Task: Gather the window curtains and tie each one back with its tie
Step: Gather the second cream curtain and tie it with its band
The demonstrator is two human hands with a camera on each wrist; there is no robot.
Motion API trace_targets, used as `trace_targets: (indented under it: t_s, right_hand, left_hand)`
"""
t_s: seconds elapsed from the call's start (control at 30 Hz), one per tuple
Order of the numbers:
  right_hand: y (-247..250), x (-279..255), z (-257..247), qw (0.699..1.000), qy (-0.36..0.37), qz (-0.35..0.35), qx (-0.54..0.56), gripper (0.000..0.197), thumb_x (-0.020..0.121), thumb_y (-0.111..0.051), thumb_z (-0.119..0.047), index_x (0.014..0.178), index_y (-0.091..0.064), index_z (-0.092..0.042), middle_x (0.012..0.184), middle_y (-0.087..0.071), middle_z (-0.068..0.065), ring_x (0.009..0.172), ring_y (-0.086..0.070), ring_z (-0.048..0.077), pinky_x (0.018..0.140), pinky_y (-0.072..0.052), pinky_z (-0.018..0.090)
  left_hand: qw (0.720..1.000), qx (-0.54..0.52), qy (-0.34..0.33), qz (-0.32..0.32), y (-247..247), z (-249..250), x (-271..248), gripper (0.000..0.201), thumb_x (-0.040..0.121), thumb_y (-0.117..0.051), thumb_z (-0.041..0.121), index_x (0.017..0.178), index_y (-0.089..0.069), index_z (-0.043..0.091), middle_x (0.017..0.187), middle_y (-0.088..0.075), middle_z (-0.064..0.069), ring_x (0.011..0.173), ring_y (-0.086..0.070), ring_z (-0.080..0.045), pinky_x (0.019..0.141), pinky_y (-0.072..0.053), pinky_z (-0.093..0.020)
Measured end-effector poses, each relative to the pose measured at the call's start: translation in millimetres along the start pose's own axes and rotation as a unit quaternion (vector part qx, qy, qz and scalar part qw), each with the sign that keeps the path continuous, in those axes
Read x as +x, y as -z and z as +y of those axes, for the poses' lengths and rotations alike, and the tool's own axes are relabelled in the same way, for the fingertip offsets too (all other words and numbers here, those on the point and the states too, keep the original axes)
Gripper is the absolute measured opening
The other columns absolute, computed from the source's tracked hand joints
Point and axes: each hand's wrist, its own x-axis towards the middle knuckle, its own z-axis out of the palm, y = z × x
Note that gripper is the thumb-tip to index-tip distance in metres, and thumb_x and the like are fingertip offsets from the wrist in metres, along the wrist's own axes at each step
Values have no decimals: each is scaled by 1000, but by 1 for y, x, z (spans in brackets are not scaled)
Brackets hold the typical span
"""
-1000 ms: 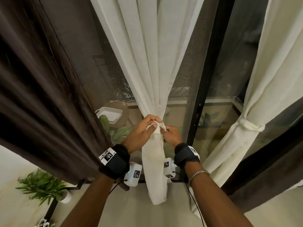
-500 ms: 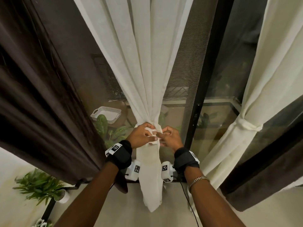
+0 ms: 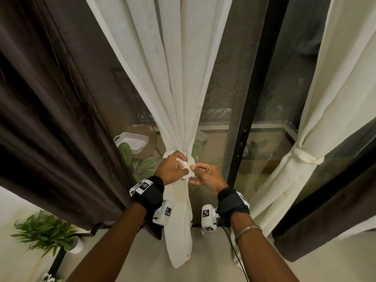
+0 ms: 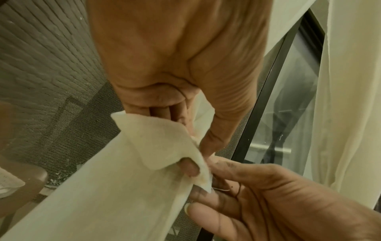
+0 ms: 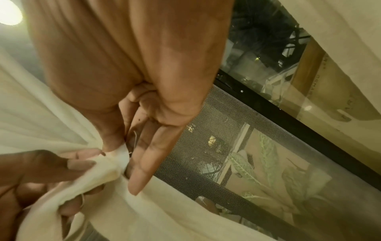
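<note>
Head view: tie [image 3: 188, 169] behind hands.

Warm, dim indoor light throughout; the window glass [image 3: 270, 155] reflects the room. A lamp [image 5: 9, 12] glares top left in the right wrist view. Wide-angle bending at edges; close skin blurs.

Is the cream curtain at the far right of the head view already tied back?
Yes: the right curtain is cinched by a knotted tie, away from both hands.
</note>
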Motion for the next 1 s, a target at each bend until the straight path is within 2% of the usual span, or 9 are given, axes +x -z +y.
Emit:
trace_targets:
  t_s: [0.23, 0.33, 0.43, 0.5, 0.57, 0.7, 0.8, 0.9, 1.0]
  right_hand:
    - [-13, 1, -9, 994, 25, 12, -110, 14, 105, -65, -10, 110, -77, -4, 78, -78, -6, 64, -73, 5, 66, -64, 21]
    - [-18, 1, -13, 972, 54, 18, -227, 26, 107, -57, -5, 91, -76, -14, 57, -68, -20, 51, -61, -6, 54, -49, 11]
    - [-22, 3, -12, 927, 91, 20, -362, 44, 102, -52, -5, 69, -65, -30, 55, -58, -16, 56, -53, -1, 63, -45, 22]
    - [-27, 3, -10, 903, 87, 13, -420, 34, 95, -47, -10, 90, -76, -26, 75, -70, -9, 74, -66, 15, 74, -55, 33]
    - [-32, 2, -7, 896, 86, 1, -436, 45, 87, -42, -16, 117, -75, -24, 100, -78, 3, 95, -73, 25, 89, -61, 40]
    - [-40, -8, -8, 887, 103, 17, -450, 44, 95, -48, -13, 132, -67, -24, 117, -77, 10, 110, -70, 33, 97, -59, 46]
    - [-42, -11, -7, 875, 126, 39, -466, 36, 96, -48, -13, 121, -71, -24, 105, -78, 9, 99, -71, 33, 87, -61, 47]
    - [-40, -9, -9, 868, 135, 56, -475, 48, 83, -40, -13, 111, -77, -22, 92, -78, 8, 86, -71, 33, 74, -62, 46]
    - [-34, -8, -14, 880, 112, 58, -458, 37, 85, -44, -2, 93, -77, -19, 78, -72, 6, 79, -67, 32, 70, -57, 41]
  left_hand:
    - [998, 53, 3, 45, 1, 5, -7, 31, 83, -77, 17, 110, -63, 23, 76, -71, 1, 80, -67, -19, 77, -54, -33]
    - [995, 76, -4, 65, -3, 5, -10, 29, 87, -77, 23, 111, -62, 22, 88, -73, -7, 83, -66, -22, 74, -50, -31]
    - [992, 94, 0, 82, -7, 9, -11, 33, 86, -76, 22, 115, -60, 22, 99, -71, -14, 93, -68, -29, 82, -55, -37]
    - [993, 94, 5, 75, -8, 13, -12, 37, 87, -71, 16, 122, -56, 20, 103, -70, -18, 98, -68, -34, 86, -56, -38]
    - [994, 96, 7, 50, -9, 15, -13, 45, 87, -65, 9, 130, -51, 16, 105, -70, -21, 101, -67, -38, 90, -57, -43]
    - [998, 64, 14, 22, -3, 22, -15, 53, 86, -53, 9, 138, -45, 18, 106, -68, -22, 101, -66, -42, 86, -53, -42]
    - [999, 48, 16, 13, 2, 26, -14, 53, 90, -51, 6, 140, -42, 21, 106, -67, -20, 100, -65, -41, 85, -52, -43]
    - [998, 64, 2, -11, 5, 28, -20, 53, 92, -51, 11, 142, -38, 23, 105, -69, -22, 100, -66, -43, 92, -55, -49]
    - [995, 89, -27, -22, 6, 32, -27, 55, 91, -54, 21, 143, -38, 27, 87, -71, -10, 90, -70, -36, 89, -57, -49]
